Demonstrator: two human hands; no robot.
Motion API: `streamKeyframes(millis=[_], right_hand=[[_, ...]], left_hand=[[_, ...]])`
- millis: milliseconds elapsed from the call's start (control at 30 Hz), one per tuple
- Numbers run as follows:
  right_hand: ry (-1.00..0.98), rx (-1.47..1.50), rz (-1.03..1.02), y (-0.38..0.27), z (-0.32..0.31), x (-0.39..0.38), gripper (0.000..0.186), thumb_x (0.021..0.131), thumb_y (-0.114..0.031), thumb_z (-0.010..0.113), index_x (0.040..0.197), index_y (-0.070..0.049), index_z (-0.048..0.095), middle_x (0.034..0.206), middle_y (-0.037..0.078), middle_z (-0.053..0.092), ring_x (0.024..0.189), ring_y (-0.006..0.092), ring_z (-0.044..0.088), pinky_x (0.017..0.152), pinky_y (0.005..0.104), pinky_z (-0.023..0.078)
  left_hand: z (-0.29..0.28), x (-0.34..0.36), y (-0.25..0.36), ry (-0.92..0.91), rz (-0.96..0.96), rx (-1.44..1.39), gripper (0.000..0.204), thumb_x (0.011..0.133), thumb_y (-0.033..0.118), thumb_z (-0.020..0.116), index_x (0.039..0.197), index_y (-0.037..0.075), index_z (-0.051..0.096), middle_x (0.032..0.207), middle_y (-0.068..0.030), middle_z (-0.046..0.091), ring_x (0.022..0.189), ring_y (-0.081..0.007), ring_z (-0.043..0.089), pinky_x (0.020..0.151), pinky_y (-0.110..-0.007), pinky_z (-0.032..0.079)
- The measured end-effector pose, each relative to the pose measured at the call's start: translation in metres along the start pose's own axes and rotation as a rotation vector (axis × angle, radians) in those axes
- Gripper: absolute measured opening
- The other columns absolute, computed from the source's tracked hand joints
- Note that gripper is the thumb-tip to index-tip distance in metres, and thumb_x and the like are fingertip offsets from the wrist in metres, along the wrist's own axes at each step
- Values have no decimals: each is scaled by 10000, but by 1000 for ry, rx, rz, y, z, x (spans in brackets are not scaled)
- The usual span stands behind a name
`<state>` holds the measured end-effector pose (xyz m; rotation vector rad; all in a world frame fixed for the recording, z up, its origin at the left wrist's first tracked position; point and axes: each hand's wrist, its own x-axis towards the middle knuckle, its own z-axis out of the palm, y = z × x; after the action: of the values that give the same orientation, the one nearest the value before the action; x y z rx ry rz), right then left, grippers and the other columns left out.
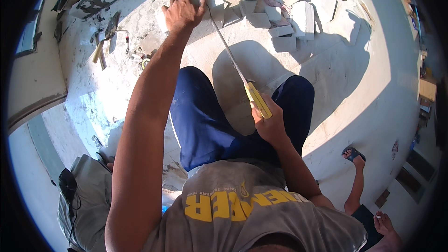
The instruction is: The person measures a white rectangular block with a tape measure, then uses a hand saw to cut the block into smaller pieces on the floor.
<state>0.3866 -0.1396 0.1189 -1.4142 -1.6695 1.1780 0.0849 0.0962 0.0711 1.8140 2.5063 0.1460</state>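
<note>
My right hand [270, 123] is wrapped round the yellow handle of a hand saw [228, 52], between my knees. The saw's long thin blade runs forward and left, seen nearly edge-on. Its far end lies against a pale masonry block [201, 27]. My left hand [183, 13] bears down on this block with the arm stretched out, thumb close to the blade and fingers bent over the far side. The fingertips are hidden, and I cannot tell how deep the blade sits in the block.
Several cut white blocks [303, 21] lie piled at the far right. A hammer-like tool with a wooden handle [98, 51] and a tape measure [145, 62] are on the dusty floor at left. Another person's sandalled foot [353, 154] shows at lower right, a grey-clothed person [88, 200] at lower left.
</note>
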Motion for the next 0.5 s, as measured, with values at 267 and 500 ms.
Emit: streamKeyframes(millis=[267,500], right_hand=[[-12,-140,-16,29,50,130,265,1006,-223,696,1010,29,615,915,296,698,914,524,687,767,531,551],[-13,-15,-36,5,10,31,234,992,-154,704,1130,25,644,964,277,707,914,504,696,776,500,561]], left_hand=[[7,18,13,-130,-51,4,890,1008,787,307,1316,29,658,1285,-188,708,1286,-309,642,1162,-541,374],[-8,26,-9,-99,-3,-23,936,997,812,302,1337,10,646,1275,-207,711,1251,-333,665,1174,-553,378]])
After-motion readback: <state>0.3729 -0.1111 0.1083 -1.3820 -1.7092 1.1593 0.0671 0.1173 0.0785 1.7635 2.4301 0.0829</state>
